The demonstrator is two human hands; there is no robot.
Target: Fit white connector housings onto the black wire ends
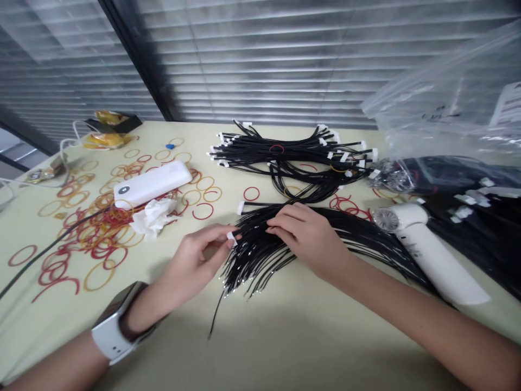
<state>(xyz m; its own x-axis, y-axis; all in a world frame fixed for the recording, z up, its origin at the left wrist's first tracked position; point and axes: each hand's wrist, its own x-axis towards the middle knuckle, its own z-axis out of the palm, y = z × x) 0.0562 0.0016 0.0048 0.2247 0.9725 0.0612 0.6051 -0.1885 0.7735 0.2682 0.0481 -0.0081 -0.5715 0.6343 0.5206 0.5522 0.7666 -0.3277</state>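
My left hand pinches a small white connector between thumb and fingers, at the left end of a fanned bundle of black wires. Over that bundle my right hand is closed, its thumb and fingertips pressed together; what they grip is too small to make out. The bundle's loose wire ends show silvery tips and point toward the near left. Another white connector sits on a wire just beyond my left hand. Farther back lies a second bundle of black cables with white connectors at both ends.
Red and yellow rubber bands are scattered at left around a white power bank and a crumpled tissue. A white handheld fan lies beside my right forearm. Clear plastic bags and more black cables fill the right side.
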